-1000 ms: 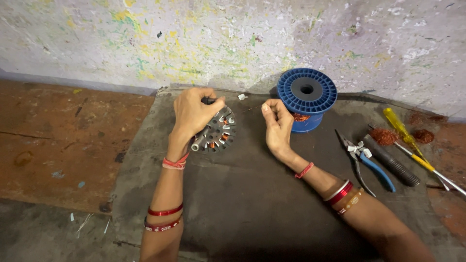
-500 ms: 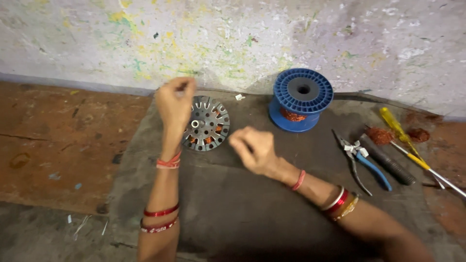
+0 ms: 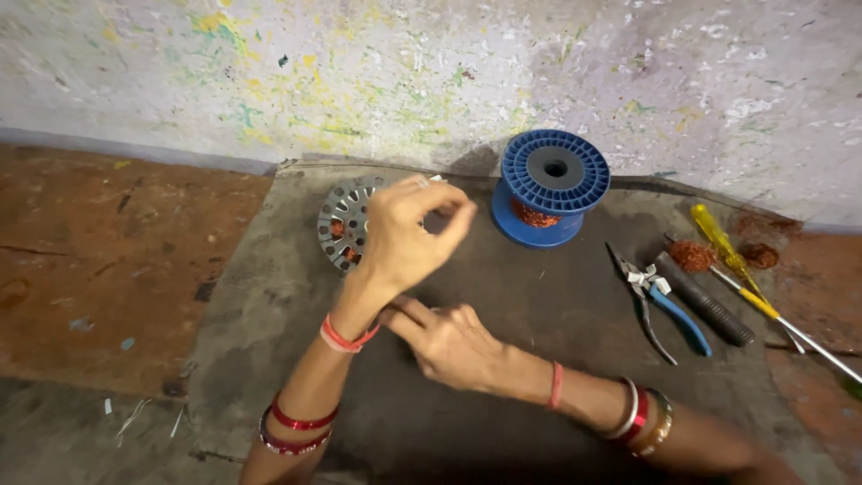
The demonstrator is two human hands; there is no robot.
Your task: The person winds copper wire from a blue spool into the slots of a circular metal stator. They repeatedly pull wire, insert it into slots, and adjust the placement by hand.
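Left hand pinched above the round metal stator, right hand flat on the mat below it

The left hand point(image 3: 404, 238) hovers over the stator point(image 3: 346, 224), fingertips point(image 3: 453, 220) closed narrowly, as if on fine wire too thin to confirm; the stator lies just behind and left of them. The right hand point(image 3: 453, 346) rests nearer the body, fingers loosely curled, holding nothing visible. The blue spool point(image 3: 549, 184) stands right; bare mat point(image 3: 269, 296) lies left

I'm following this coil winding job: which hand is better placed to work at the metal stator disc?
Probably the left hand: it is raised right over the stator disc, fingers pinched. The right hand rests lower on the mat.
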